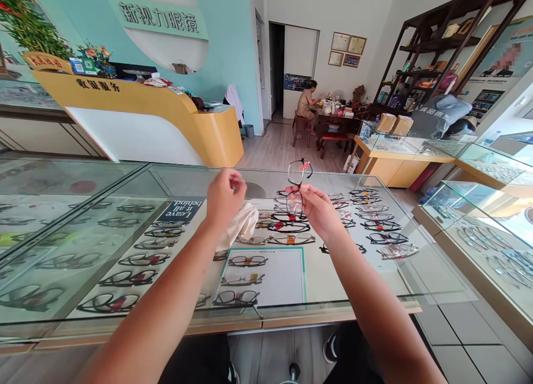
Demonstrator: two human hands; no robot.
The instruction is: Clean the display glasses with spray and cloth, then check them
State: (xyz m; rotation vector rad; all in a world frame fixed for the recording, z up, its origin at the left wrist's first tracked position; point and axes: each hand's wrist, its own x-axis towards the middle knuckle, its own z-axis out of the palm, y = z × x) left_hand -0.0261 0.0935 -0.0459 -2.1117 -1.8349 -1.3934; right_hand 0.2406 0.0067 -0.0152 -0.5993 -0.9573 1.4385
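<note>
My right hand [318, 209] pinches a pair of dark-framed eyeglasses [300, 173] by the middle and holds them turned on end above the glass display case. A small red tag shows on the upper lens. To the left, my left hand [227, 198] is closed, its fingertips slightly blurred, and a cream-coloured cloth [240, 226] hangs below it. The hand appears to grip this cloth, though the fingers hide the hold itself. Beneath both hands, rows of eyeglasses [291, 240] with coloured tags lie inside the case [333, 289].
A white sheet with a green border [283, 278] and a dark printed card [180, 211] lie in the case. Behind stands a yellow counter [216, 134]. A person [307, 106] sits at a wooden table farther back. More glass cases [478, 228] stand on the right.
</note>
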